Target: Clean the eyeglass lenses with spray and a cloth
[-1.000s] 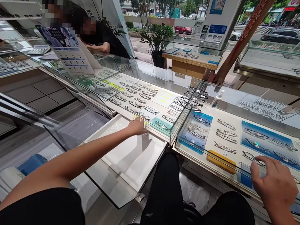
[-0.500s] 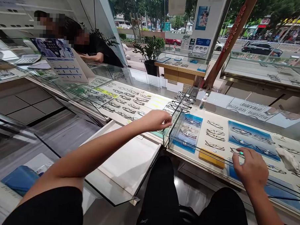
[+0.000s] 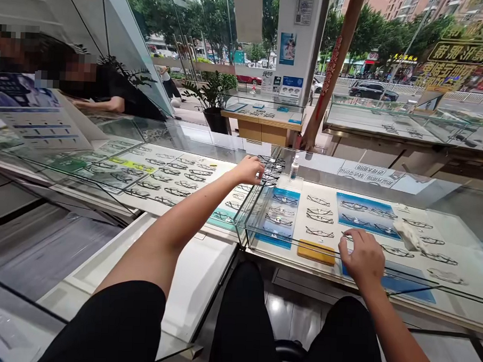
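Observation:
My left hand reaches across the counter to the left edge of a pile of eyeglasses on the glass top. Its fingers are curled down at the frames; whether one is between them is too small to make out. My right hand rests by the front edge of the right-hand glass case, thumb and bent fingers apart, holding nothing visible. Under the glass near its fingertips lie eyeglasses. A yellow case lies left of that hand. Behind the pile stands a small spray bottle.
Rows of eyeglasses fill the left display case. A white drawer is pulled out at my left. A printed board stands on the counter. At the far left, people in dark clothes lean over it. A crumpled cloth lies at the right.
My left hand has moved forward and right, up to the pile of eyeglasses. The view has turned to the right. My right hand stays by the front of the case.

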Action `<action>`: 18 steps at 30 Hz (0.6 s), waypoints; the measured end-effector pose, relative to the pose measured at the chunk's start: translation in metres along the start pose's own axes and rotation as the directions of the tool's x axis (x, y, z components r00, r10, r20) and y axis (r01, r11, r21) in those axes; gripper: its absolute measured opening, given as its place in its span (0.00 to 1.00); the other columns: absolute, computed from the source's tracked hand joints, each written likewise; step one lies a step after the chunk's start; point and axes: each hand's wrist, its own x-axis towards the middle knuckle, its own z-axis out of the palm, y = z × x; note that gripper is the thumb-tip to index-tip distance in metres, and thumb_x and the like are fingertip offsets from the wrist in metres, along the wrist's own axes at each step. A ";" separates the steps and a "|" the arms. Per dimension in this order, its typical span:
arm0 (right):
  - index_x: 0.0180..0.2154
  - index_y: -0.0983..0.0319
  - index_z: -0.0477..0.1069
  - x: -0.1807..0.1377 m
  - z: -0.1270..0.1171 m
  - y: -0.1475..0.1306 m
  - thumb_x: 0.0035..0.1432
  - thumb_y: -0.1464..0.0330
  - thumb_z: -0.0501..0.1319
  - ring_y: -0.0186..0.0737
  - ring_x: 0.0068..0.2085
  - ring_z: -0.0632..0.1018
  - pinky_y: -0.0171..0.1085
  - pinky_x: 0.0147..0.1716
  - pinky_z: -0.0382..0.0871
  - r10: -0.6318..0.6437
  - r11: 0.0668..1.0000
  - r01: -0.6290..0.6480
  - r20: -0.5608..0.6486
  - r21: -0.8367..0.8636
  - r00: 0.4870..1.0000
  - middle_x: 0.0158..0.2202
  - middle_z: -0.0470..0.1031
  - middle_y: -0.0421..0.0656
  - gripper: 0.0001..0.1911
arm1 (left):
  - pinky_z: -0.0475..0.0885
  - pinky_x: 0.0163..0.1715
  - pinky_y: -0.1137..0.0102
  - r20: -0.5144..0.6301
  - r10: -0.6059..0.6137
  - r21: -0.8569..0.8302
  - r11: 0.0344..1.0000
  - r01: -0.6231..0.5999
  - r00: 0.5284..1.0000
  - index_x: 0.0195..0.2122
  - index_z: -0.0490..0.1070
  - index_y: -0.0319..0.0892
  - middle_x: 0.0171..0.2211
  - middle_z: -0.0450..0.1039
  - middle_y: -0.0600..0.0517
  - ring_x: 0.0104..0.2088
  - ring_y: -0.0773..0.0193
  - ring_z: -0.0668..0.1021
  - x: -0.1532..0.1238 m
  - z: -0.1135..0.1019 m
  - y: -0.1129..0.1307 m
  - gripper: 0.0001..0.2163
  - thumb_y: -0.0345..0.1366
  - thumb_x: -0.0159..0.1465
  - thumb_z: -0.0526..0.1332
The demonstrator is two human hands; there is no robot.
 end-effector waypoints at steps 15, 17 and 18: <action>0.44 0.62 0.78 -0.002 0.001 0.002 0.75 0.62 0.59 0.50 0.42 0.78 0.43 0.40 0.65 -0.007 1.000 0.006 -0.027 -0.025 1.000 0.42 0.83 0.48 0.12 | 0.66 0.56 0.54 0.069 -0.167 -0.150 0.973 0.176 0.983 0.27 0.79 0.44 0.29 0.78 0.47 0.48 0.44 0.78 -0.046 -0.042 0.026 0.06 0.41 0.54 0.69; 0.45 0.62 0.78 -0.002 0.002 0.003 0.75 0.62 0.59 0.50 0.42 0.78 0.43 0.40 0.64 -0.013 1.000 0.013 -0.028 -0.025 1.000 0.42 0.83 0.48 0.13 | 0.69 0.53 0.57 0.102 -0.207 -0.191 0.956 0.224 0.973 0.29 0.80 0.45 0.30 0.78 0.48 0.46 0.45 0.80 -0.072 -0.060 0.034 0.05 0.39 0.54 0.69; 0.45 0.62 0.79 -0.003 0.002 0.004 0.75 0.62 0.59 0.50 0.42 0.78 0.42 0.39 0.64 -0.014 1.000 0.013 -0.032 -0.025 0.999 0.42 0.83 0.48 0.13 | 0.70 0.50 0.59 0.133 -0.212 -0.223 0.945 0.238 0.968 0.29 0.81 0.45 0.31 0.79 0.49 0.45 0.47 0.80 -0.087 -0.070 0.039 0.04 0.38 0.53 0.69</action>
